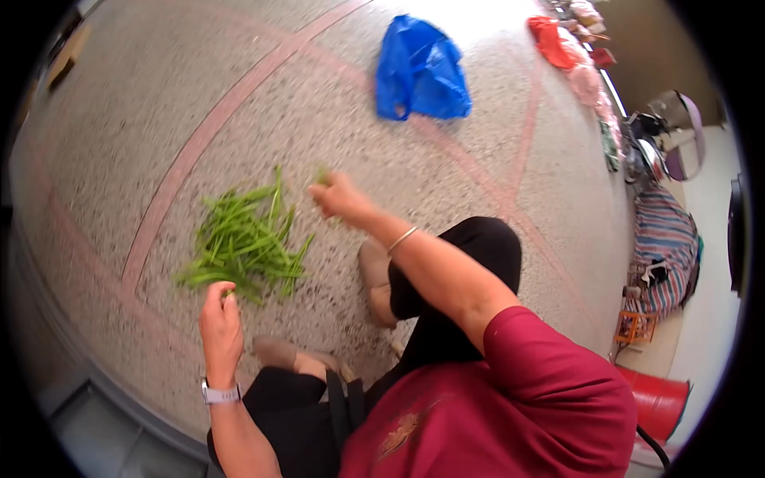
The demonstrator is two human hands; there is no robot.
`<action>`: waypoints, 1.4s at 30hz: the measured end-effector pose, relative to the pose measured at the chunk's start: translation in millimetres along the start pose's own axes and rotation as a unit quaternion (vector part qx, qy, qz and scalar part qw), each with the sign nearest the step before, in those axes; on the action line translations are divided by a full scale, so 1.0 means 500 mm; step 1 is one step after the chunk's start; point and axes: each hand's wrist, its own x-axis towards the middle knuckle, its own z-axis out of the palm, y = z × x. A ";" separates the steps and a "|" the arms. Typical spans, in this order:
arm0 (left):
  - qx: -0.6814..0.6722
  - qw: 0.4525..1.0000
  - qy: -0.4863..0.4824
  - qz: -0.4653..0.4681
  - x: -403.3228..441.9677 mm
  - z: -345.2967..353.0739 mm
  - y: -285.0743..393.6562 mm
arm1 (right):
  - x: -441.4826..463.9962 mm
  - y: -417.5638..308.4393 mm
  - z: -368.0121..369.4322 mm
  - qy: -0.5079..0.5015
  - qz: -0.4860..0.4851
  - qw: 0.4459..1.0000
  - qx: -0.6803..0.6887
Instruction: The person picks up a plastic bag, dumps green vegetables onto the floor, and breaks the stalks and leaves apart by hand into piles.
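Observation:
A loose pile of long, thin green vegetable stalks lies on the speckled floor in front of me. At the pile's near edge is my left hand, with a watch at the wrist. Its thumb and finger are pinched together, with a bit of green showing between them. My right hand, wearing a bangle, is held to the right of the pile, apart from it. Its fingers are closed, and green shows on both sides of them, blurred by motion. How long the held pieces are is unclear.
A crumpled blue plastic bag lies on the floor farther ahead. My shoes are close to the pile. Along the right wall stand bags, a striped cloth, an orange crate and a red drum.

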 end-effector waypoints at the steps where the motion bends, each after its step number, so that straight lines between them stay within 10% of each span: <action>1: 0.088 0.996 -0.009 0.021 0.000 -0.009 -0.016 | 0.004 0.015 -0.012 0.033 0.006 0.999 0.001; 11: 0.323 0.944 -0.062 -0.011 -0.050 -0.067 -0.068 | 0.069 0.163 -0.058 0.067 0.121 0.934 -0.331; 14: 0.300 0.953 -0.048 0.005 -0.043 -0.065 -0.051 | 0.096 0.266 -0.023 0.123 -0.044 0.901 -0.414; 18: 0.249 0.967 -0.057 0.020 -0.023 -0.072 0.010 | 0.032 0.272 0.093 -0.092 -0.194 0.887 -0.409; 25: 0.216 0.976 -0.014 -0.007 -0.031 -0.098 0.022 | -0.008 0.284 0.163 -0.107 -0.180 0.841 -0.500; 33: 0.197 0.979 -0.054 0.030 -0.023 -0.082 0.021 | 0.039 0.257 0.082 -0.361 -0.083 0.713 -0.595; 36: 0.156 0.981 -0.106 0.056 -0.021 -0.064 0.017 | -0.023 0.079 0.060 -0.438 0.083 0.770 -0.457; 42: 0.033 0.982 -0.180 0.038 -0.022 0.004 0.008 | -0.155 -0.083 0.033 -0.443 0.006 0.853 -0.276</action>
